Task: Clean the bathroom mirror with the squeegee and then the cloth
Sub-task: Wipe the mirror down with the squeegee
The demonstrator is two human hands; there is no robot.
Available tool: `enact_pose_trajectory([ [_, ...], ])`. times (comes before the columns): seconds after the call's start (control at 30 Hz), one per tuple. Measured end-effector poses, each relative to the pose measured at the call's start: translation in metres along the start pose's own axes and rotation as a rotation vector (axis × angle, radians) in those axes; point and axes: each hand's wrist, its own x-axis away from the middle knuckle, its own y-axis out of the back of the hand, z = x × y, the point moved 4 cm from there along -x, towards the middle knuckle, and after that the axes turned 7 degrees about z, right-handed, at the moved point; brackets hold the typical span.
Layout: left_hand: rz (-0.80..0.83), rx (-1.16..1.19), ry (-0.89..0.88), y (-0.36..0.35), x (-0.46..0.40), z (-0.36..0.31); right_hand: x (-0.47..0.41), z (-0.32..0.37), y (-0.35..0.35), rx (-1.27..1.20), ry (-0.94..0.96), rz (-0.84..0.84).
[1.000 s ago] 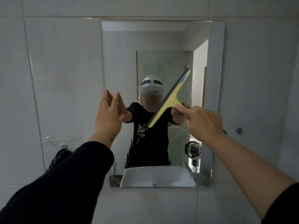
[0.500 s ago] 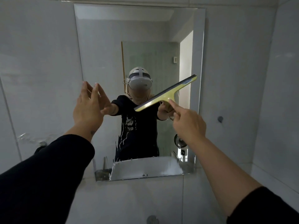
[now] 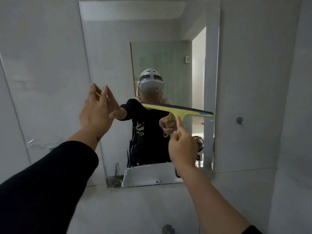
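A tall frameless mirror (image 3: 118,48) hangs on the grey tiled wall in front of me. My right hand (image 3: 183,146) is shut on the handle of a yellow squeegee (image 3: 177,110) with a dark rubber blade. The blade lies almost level across the right half of the glass, at mid height. My left hand (image 3: 96,112) is raised flat, fingers together and thumb apart, fingertips at the mirror's left edge, holding nothing. White streaks and drips show on the lower part of the glass. No cloth is in view.
Grey wall tiles (image 3: 42,73) surround the mirror. A round dark wall hook (image 3: 239,120) sits right of it. A metal fitting (image 3: 168,229) shows at the bottom edge. The side wall (image 3: 295,115) closes in on the right. The mirror reflects a person, a doorway and a small fan.
The squeegee blade has swung from steeply tilted to almost level and now sits lower on the glass. The view has moved closer to the mirror. My left hand stays raised at the left edge.
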Motion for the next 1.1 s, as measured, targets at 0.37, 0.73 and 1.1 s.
enact_pose_trajectory([
  [0.37,-0.019,0.043,-0.019,0.012,0.009,-0.005,0.036,0.03,-0.076,-0.068,0.093,0.049],
  [0.73,-0.016,-0.015,-0.036,0.005,0.004,0.002,0.046,0.047,-0.09,0.524,0.438,0.379],
  [1.1,-0.042,-0.085,0.019,-0.004,0.003,-0.002,0.008,0.026,-0.019,0.808,0.563,0.295],
])
